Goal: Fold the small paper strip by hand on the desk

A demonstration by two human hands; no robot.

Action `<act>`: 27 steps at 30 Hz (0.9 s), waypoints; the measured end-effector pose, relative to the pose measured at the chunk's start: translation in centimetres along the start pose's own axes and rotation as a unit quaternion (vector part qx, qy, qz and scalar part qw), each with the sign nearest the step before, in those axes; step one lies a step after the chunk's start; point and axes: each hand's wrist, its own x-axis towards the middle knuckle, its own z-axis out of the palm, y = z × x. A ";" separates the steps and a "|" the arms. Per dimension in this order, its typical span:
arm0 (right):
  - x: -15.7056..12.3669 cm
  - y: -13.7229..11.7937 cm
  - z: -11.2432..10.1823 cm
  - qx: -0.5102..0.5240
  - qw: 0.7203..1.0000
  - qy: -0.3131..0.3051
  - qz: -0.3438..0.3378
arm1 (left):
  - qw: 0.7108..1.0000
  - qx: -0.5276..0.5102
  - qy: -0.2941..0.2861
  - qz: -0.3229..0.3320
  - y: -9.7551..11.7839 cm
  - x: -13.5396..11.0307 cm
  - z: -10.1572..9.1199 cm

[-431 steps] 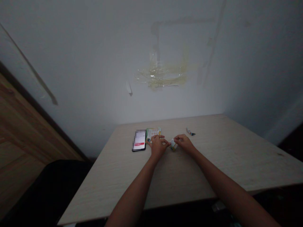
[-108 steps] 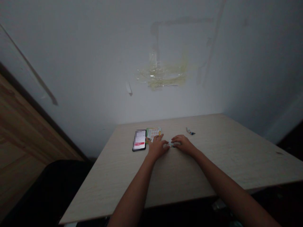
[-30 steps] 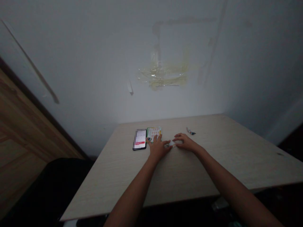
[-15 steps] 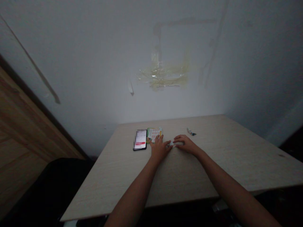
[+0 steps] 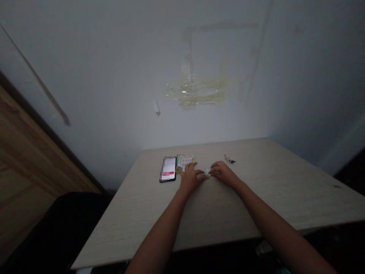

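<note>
Between my two hands lies a small whitish and green piece, too small to tell its kind. My left hand has its fingers spread over the near edge of a printed sheet or packet in green, white and yellow. The left thumb reaches across to the small piece and touches it. My right hand has thumb and fingertips drawn together at the piece's right side, pinching it. Just left of the sheet lies a phone with a lit screen, partly pixelated.
A small crumpled wrapper lies beyond my right hand. The light wooden table backs onto a wall with old tape on it. On the left are a dark chair-like shape and a wooden panel.
My right fingertips have closed in on the small piece, which now shows more of its white and green. My left hand has shifted only slightly. The view has moved a little.
</note>
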 end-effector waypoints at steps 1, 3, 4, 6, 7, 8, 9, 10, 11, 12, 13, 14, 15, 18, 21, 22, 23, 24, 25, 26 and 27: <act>0.0 -0.1 0.0 -0.001 1.000 -0.002 -0.001 | 1.000 -0.002 -0.001 -0.001 0.0 0.0 0.0; 0.1 -0.3 -0.1 -0.004 1.000 -0.006 -0.001 | 1.000 -0.004 -0.001 -0.007 -0.1 0.1 0.1; 0.1 -0.4 -0.2 -0.004 1.000 -0.008 0.000 | 1.000 -0.005 -0.001 -0.008 -0.1 0.1 0.1; 0.1 -0.6 -0.2 -0.003 1.000 -0.009 0.004 | 1.000 -0.005 0.002 -0.011 0.0 0.1 0.2; 0.1 -0.7 -0.2 -0.002 1.000 -0.010 0.006 | 1.000 -0.004 0.004 -0.012 0.0 0.1 0.2; 0.1 -0.7 -0.2 -0.001 1.000 -0.010 0.008 | 1.000 -0.003 0.007 -0.014 0.0 0.1 0.2; 0.1 -0.8 -0.3 -0.001 1.000 -0.010 0.009 | 1.000 -0.002 0.009 -0.015 0.1 0.1 0.2; 0.1 -0.8 -0.3 0.000 1.000 -0.011 0.009 | 1.000 -0.001 0.009 -0.016 0.1 0.1 0.2; 0.1 -0.8 -0.3 0.000 1.000 -0.013 0.011 | 1.000 0.000 0.008 -0.015 0.1 0.1 0.1; 0.1 -0.8 -0.4 0.000 1.000 -0.014 0.014 | 1.000 0.000 0.007 -0.015 0.1 0.1 0.1; 0.1 -0.8 -0.4 0.000 1.000 -0.015 0.020 | 1.000 0.001 0.004 -0.016 0.1 0.1 0.0; 0.1 -0.8 -0.4 0.000 1.000 -0.016 0.025 | 1.000 0.003 0.003 -0.017 0.1 0.1 0.0; 0.2 -0.7 -0.4 -0.001 0.999 -0.018 0.031 | 1.000 0.005 -0.001 -0.021 0.1 0.1 0.0; 0.2 -0.7 -0.4 -0.004 0.999 -0.016 0.042 | 1.000 0.008 -0.008 -0.028 0.0 0.1 -0.1; 0.3 -0.8 -0.3 -0.010 0.998 -0.010 0.054 | 1.000 0.004 -0.007 -0.026 0.1 0.1 -0.2; 0.3 -0.9 -0.3 -0.013 0.998 -0.009 0.058 | 1.000 0.002 -0.006 -0.024 0.1 0.1 -0.2; 0.3 -0.9 -0.3 -0.016 0.998 -0.009 0.063 | 1.000 0.001 -0.002 -0.022 0.1 0.1 -0.2; 0.4 -1.0 -0.2 -0.019 0.998 -0.010 0.067 | 1.000 0.000 0.002 -0.020 0.1 0.1 -0.1; 0.4 -1.0 -0.2 -0.022 0.997 -0.012 0.072 | 1.000 -0.001 0.008 -0.019 0.1 0.1 -0.1; 0.4 -1.1 -0.1 -0.026 0.997 -0.013 0.076 | 1.000 -0.002 0.014 -0.019 0.1 0.1 0.0; 0.5 -1.1 0.0 -0.030 0.996 -0.015 0.081 | 1.000 -0.004 0.020 -0.021 0.2 0.1 0.0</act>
